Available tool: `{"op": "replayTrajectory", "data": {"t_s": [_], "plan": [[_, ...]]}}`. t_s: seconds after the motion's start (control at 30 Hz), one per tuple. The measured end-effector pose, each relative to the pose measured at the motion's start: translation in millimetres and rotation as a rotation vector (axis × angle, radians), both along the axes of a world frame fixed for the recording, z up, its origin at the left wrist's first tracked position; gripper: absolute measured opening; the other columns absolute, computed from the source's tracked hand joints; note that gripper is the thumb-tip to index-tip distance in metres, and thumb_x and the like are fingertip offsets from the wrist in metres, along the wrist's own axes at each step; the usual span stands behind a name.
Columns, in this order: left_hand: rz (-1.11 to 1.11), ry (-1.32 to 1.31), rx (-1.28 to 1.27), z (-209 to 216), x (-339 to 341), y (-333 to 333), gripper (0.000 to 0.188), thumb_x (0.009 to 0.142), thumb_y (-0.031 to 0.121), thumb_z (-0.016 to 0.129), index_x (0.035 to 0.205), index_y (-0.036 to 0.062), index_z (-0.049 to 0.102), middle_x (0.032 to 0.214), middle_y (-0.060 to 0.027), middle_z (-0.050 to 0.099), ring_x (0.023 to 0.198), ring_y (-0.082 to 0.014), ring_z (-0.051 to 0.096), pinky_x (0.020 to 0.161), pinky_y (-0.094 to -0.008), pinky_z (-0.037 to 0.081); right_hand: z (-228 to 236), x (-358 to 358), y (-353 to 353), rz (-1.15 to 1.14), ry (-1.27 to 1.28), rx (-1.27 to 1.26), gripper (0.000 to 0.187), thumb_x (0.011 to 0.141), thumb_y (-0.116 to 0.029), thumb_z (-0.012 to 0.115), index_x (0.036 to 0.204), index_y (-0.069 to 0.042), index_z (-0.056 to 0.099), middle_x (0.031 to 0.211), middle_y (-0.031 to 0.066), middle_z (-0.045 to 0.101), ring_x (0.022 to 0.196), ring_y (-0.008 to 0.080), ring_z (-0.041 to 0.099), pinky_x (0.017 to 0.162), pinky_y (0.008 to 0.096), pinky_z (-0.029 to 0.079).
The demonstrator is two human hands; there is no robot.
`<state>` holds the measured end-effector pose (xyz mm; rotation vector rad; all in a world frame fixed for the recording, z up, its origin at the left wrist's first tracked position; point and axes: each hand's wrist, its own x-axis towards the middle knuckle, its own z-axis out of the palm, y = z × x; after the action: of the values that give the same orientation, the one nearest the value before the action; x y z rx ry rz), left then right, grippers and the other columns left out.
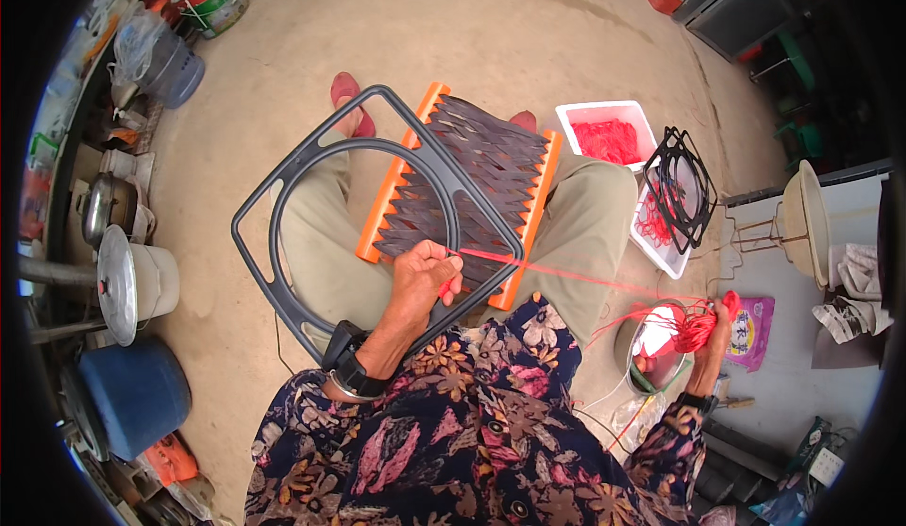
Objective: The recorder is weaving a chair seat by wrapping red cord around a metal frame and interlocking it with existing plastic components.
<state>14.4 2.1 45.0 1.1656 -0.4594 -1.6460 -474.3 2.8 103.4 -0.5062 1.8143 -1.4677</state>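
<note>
In the head view, the left hand (427, 276) is closing its thumb and fingers on a red strand (585, 278), just at the ring inside a black frame (442, 169). The right hand (723, 330) is gripping a bunch of red cord (694, 328), and the strand is running almost straight between the two hands. The frame is lying tilted over the person's lap, its right corner overlapping a panel of dark strips (481, 167) that is spanning two orange bars (530, 219). The panel is resting across the legs, between the khaki trouser knees.

On the floor (283, 45), beyond the right knee, a white tray (642, 116) is holding more red cord (606, 141); next to it, several black frames (681, 191) are leaning over a second white box (675, 260). A metal pot (623, 347) is standing below the bunch, with a purple packet (752, 333) lying near the right hand. Along the floor's left edge, a blue tub (137, 394) and a lidded pot (156, 281) are standing.
</note>
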Motion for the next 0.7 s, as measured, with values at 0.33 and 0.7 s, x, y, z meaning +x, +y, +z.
{"op": "replayTrajectory", "data": {"t_s": [0.33, 0.7], "plan": [[-0.001, -0.014, -0.008, 1, 0, 3, 0.01, 0.087, 0.005, 0.061, 0.083, 0.0033, 0.052, 0.06, -0.009, 0.058, 0.045, -0.0115, 0.049, 0.043, -0.022, 0.038, 26, 186, -26, 0.763, 0.254, 0.192, 0.03, 0.082, -0.027, 0.064, 0.099, -0.003, 0.065, 0.078, -0.003, 0.057, 0.071, 0.0084, 0.054, 0.065, 0.0249, 0.045], [-0.046, 0.116, -0.023, 8, 1, 1, 0.009, 0.088, 0.007, 0.06, 0.086, 0.0029, 0.052, 0.062, -0.0088, 0.058, 0.048, -0.0113, 0.05, 0.044, -0.0219, 0.039, -2, 246, -2, 1.057, 0.166, 0.09, 0.013, 0.082, -0.012, 0.066, 0.087, 0.0, 0.065, 0.073, -0.0027, 0.059, 0.069, 0.0059, 0.052, 0.065, 0.024, 0.045]]}}
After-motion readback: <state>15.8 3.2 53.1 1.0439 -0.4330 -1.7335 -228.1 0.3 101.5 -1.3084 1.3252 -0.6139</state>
